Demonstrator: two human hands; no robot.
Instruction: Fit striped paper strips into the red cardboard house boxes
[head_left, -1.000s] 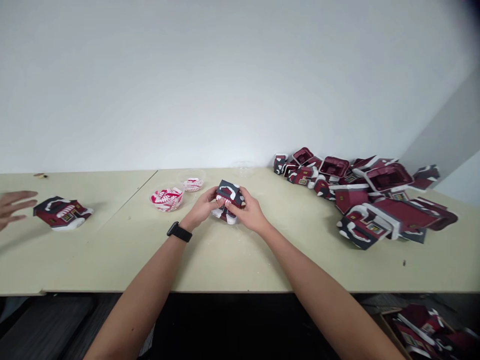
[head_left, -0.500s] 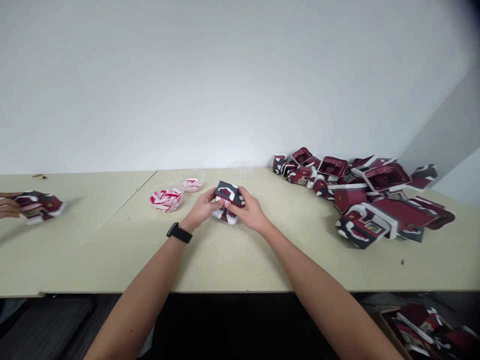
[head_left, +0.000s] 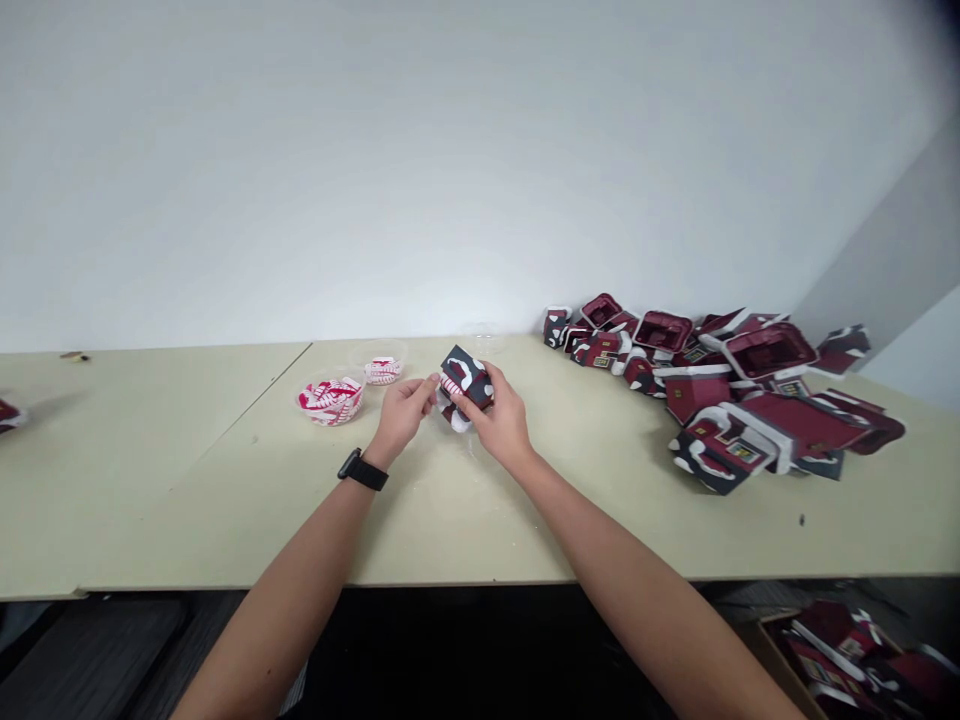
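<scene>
My right hand point(head_left: 504, 412) grips a small model house point(head_left: 466, 372) with a dark grey roof, white snow-like trim and dark red walls. Its thumb lies across the front of the house, beside a red-and-white striped piece point(head_left: 450, 385). Just left of the house is my left hand point(head_left: 406, 408), thumb and forefinger pinched together. Whether anything small sits in that pinch I cannot make out. A clear bowl point(head_left: 361, 402) of red-and-white striped pieces stands left of my left hand, with a second clear bowl point(head_left: 403, 352) behind it.
Dark red house parts point(head_left: 810, 425) lie heaped on the right of the table point(head_left: 480, 540). A box point(head_left: 780, 650) of similar parts stands below the table's right edge. Part of another dark red house point(head_left: 9, 415) shows at the far left. A clear lid-like piece point(head_left: 484, 338) lies near the wall.
My left hand has come off the house and moved slightly left. The house is now tilted in my right hand. At the far left, another person's hand and most of their house have left view.
</scene>
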